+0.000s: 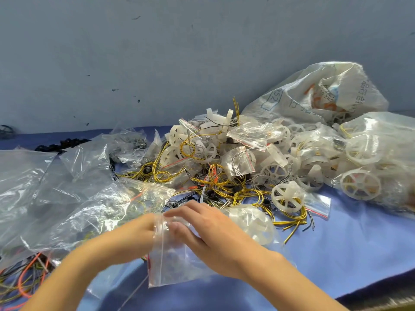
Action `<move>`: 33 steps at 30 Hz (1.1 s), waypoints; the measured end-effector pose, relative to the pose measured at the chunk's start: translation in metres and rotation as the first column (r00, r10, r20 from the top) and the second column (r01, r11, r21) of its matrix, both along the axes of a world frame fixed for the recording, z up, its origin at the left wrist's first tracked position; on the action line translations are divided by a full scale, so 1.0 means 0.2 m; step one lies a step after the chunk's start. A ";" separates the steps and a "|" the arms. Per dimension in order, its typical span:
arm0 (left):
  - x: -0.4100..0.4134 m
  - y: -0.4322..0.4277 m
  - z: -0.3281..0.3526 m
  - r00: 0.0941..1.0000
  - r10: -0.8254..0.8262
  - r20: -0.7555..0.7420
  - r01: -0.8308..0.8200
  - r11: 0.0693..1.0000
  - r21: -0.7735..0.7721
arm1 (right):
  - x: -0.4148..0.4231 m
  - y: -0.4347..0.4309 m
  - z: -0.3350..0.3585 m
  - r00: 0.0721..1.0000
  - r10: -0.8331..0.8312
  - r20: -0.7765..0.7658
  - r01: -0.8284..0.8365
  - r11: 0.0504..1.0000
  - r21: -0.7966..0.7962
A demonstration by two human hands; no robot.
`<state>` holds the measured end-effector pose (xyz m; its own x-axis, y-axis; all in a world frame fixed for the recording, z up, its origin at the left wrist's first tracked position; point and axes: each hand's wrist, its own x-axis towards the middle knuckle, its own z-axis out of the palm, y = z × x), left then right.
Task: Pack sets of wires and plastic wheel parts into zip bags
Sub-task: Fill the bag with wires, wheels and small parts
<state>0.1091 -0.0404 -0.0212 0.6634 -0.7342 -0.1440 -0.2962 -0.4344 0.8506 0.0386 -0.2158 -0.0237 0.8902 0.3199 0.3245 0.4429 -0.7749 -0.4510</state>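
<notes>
zip bag (166,270) front-middle on the bench (348,254) | left grip (141,227) + right grip (202,227) both pinching its mouth, kinda blurry | wires (247,196) and wheels (285,198) heaped just behind | big clear bags (67,198) crowding left, sack (314,93) back right

Two hands show, the left hand (143,230) and the right hand (202,230). One zip bag (167,265) in hand, one printed sack (314,93). Wheels (286,198) and wires (247,196): too many to count.
</notes>
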 end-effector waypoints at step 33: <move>0.11 -0.18 0.23 0.478 0.500 0.722 -0.315 0.865 -0.391 | 0.14 -0.24 0.17 0.953 -0.296 0.070 0.274 0.935 0.224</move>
<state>0.1316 -0.0767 0.0246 0.6663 -0.2971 0.6840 -0.7023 -0.5586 0.4414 0.0663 -0.2630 0.0110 0.8931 -0.0270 0.4491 0.2690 -0.7682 -0.5810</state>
